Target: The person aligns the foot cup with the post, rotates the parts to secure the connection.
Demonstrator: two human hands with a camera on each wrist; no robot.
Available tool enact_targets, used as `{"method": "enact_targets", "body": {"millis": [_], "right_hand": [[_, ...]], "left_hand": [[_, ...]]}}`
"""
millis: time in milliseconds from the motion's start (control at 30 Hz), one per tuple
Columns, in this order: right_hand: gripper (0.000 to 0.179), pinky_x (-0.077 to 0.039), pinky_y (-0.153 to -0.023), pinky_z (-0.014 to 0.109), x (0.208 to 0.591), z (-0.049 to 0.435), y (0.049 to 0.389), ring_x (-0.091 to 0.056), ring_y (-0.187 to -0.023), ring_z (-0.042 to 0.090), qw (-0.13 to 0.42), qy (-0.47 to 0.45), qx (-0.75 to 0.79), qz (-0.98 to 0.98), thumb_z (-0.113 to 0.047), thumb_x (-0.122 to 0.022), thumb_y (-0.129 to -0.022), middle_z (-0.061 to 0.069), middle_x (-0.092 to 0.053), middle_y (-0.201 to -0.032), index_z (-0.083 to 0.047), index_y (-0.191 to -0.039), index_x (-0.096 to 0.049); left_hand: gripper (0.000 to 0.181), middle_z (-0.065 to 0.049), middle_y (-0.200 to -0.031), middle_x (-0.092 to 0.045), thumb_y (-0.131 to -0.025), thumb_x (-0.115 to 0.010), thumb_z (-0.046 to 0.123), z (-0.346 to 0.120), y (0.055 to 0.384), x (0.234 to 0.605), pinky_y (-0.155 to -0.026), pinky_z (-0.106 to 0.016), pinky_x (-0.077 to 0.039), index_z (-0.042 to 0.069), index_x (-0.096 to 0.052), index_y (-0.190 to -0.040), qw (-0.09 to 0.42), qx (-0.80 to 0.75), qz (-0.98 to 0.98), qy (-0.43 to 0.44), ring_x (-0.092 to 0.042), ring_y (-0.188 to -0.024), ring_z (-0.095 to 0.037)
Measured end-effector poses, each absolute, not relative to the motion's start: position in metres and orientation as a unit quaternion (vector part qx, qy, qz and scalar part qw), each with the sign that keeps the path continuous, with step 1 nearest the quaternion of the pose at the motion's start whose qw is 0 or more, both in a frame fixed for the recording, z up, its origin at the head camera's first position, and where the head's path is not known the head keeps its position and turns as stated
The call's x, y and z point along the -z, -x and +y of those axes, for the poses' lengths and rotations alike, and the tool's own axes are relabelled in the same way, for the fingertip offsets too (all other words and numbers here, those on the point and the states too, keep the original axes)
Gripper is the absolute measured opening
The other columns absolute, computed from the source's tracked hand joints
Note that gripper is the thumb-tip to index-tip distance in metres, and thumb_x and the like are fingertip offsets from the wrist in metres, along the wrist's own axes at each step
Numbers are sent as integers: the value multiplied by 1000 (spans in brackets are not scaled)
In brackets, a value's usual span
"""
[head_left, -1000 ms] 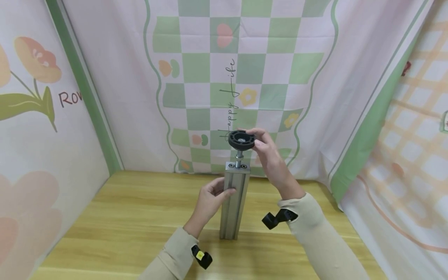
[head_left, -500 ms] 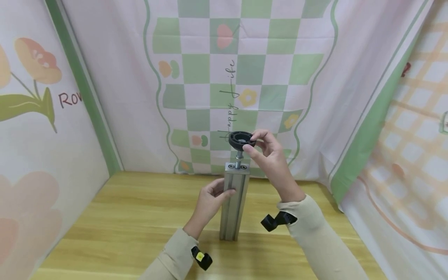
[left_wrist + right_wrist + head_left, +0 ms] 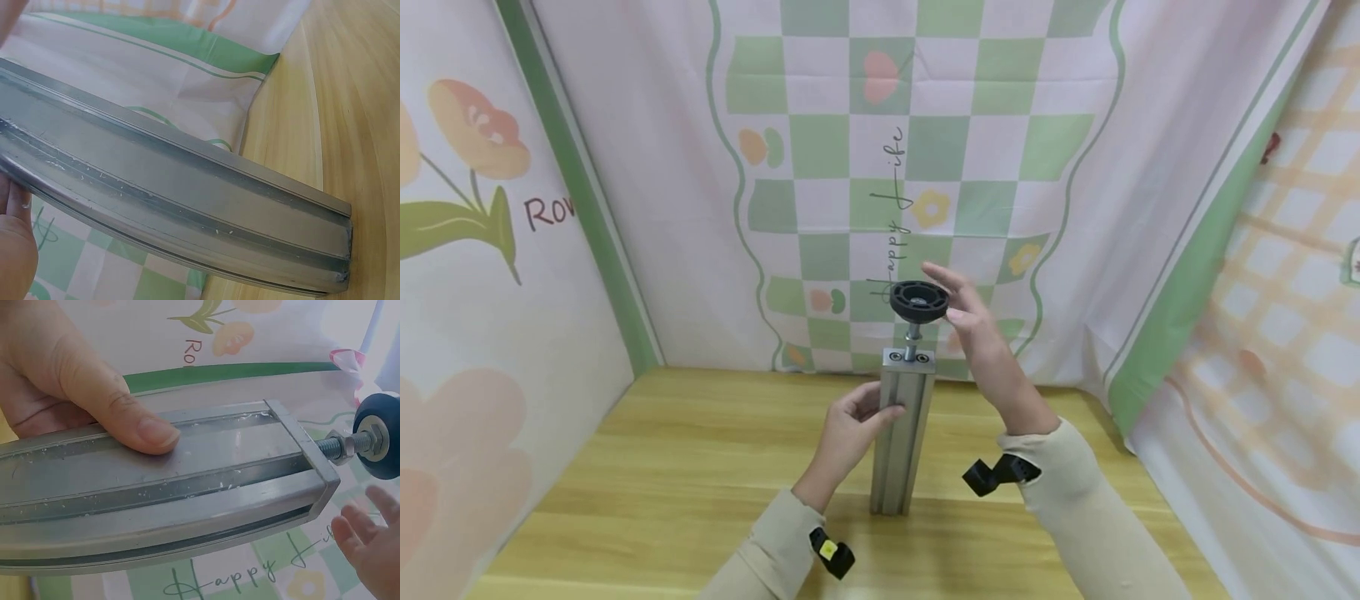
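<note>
A silver aluminium profile point(image 3: 901, 450) stands upright on the wooden table. My left hand point(image 3: 848, 427) grips its upper part, thumb across the near face, as the right wrist view also shows with the thumb point(image 3: 147, 428) lying flat on the metal. Above the end plate point(image 3: 910, 358) with its two bolts rises a threaded stud point(image 3: 334, 447) with a nut. It carries a black round levelling foot point(image 3: 919, 310), dish side up. Beside that foot is my right hand point(image 3: 985, 346), fingers extended behind it and thumb right at its rim. In the right wrist view these fingers point(image 3: 356, 531) are spread.
The wooden table point(image 3: 700, 467) stretches around the profile. Behind it hangs a green-and-white checked curtain point(image 3: 820, 150), with printed fabric on the left point(image 3: 467, 317) and right point(image 3: 1262, 358) sides. Each sleeve has a black wrist camera mount, at left point(image 3: 833, 554) and right point(image 3: 1000, 475).
My right hand pinched the levelling foot's rim half a second ago; its fingers have since straightened off it and moved back and up. The left hand and profile stay put.
</note>
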State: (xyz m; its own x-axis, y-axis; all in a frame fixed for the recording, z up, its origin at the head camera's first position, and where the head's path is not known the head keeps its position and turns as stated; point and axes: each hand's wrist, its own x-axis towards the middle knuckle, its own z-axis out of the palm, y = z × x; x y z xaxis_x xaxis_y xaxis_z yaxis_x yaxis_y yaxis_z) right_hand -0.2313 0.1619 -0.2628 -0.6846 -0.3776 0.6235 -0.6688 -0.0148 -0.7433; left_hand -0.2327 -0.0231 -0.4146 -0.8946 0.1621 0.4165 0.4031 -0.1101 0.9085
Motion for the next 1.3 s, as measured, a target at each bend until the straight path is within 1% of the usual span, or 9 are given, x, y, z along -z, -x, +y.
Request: {"method": "enact_targets", "body": {"millis": [167, 400, 500, 800, 933, 1067, 1133, 1200, 1300], "right_hand": [[51, -21, -113, 52, 264, 163, 236, -35, -140, 29, 81, -412, -627, -657, -18, -24, -105, 11, -39, -154, 0, -151, -35], [47, -23, -113, 52, 266, 165, 240, -37, -139, 31, 70, -415, -628, -655, -20, -23, -108, 17, -37, -154, 0, -148, -39], [46, -24, -112, 53, 267, 166, 241, -39, -137, 31, 65, -411, -633, -653, -22, -24, -109, 16, -38, -154, -2, -147, -39], [39, -28, -112, 45, 267, 165, 242, -42, -135, 31, 79, -408, -634, -652, -20, -27, -108, 15, -48, -144, -5, -139, -45], [35, -25, -112, 48, 268, 166, 242, -39, -136, 30, 90, -396, -632, -661, -21, -30, -107, 14, -49, -145, -8, -134, -49], [28, -23, -112, 50, 267, 168, 240, -42, -133, 28, 106, -365, -627, -680, -21, -36, -105, 12, -49, -144, -14, -126, -53], [23, -27, -111, 48, 267, 168, 238, -46, -130, 27, 115, -348, -627, -687, -19, -41, -104, 10, -49, -143, -17, -122, -54], [18, -34, -109, 43, 266, 168, 236, -51, -126, 28, 120, -337, -632, -688, -17, -46, -103, 10, -49, -141, -17, -118, -55], [13, -46, -100, 35, 264, 166, 234, -54, -120, 31, 128, -330, -636, -686, -14, -54, -100, 9, -47, -134, -14, -113, -54]], "left_hand": [[38, -8, -108, -72, -88, -80, 21, -23, 232, 415, -85, -32, -57, 7, -70, -121, 85, 715, -661, 212, -68, -100, -22], [38, -8, -107, -72, -87, -81, 22, -24, 232, 414, -85, -31, -57, 6, -70, -121, 87, 712, -666, 205, -68, -100, -21], [38, -8, -107, -72, -87, -81, 22, -24, 232, 413, -84, -30, -57, 7, -70, -121, 88, 710, -668, 204, -68, -99, -20], [38, -6, -106, -72, -87, -81, 22, -24, 231, 412, -84, -31, -57, 8, -70, -121, 85, 709, -670, 203, -68, -99, -20], [38, -7, -107, -72, -88, -80, 21, -23, 231, 412, -85, -31, -57, 9, -70, -122, 80, 711, -669, 203, -68, -99, -20], [37, -7, -106, -72, -88, -80, 20, -23, 232, 413, -84, -31, -57, 9, -70, -121, 78, 712, -668, 202, -68, -99, -21], [37, -7, -106, -72, -88, -80, 20, -23, 232, 413, -84, -31, -57, 9, -70, -121, 78, 712, -668, 201, -68, -99, -21], [36, -7, -106, -72, -88, -80, 20, -23, 233, 413, -85, -31, -57, 9, -70, -121, 76, 713, -668, 199, -68, -99, -21], [36, -7, -106, -72, -88, -80, 20, -23, 233, 414, -85, -31, -57, 8, -70, -121, 77, 714, -667, 199, -68, -99, -21]]}}
